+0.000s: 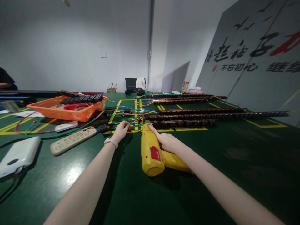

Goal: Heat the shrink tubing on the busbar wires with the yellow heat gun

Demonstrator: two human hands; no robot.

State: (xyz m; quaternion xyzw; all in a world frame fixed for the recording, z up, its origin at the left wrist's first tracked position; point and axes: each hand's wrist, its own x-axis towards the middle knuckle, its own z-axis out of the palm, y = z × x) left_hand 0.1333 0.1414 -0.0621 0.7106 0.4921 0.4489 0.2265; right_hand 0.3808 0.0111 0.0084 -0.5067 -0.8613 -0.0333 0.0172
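My right hand (170, 142) is wrapped round a yellow heat gun (150, 150) with red vents. The nozzle points away from me, toward the coloured wires (140, 118) at the ends of the long strips. Left of the nozzle, my left hand (120, 131) is closed, its fingertips pinched on thin wires. Something small and red shows just under those fingers, too small to name. Several long dark strips with copper-coloured bars (185, 117) lie side by side beyond the heat gun and run off to the right.
An orange basket (61, 112) holding black and red parts stands at the left. Near it lie a beige power strip (72, 140), a white device with a cable (21, 154) and loose red and green cables. Yellow tape marks the green table (222, 175). A person's arm shows far left.
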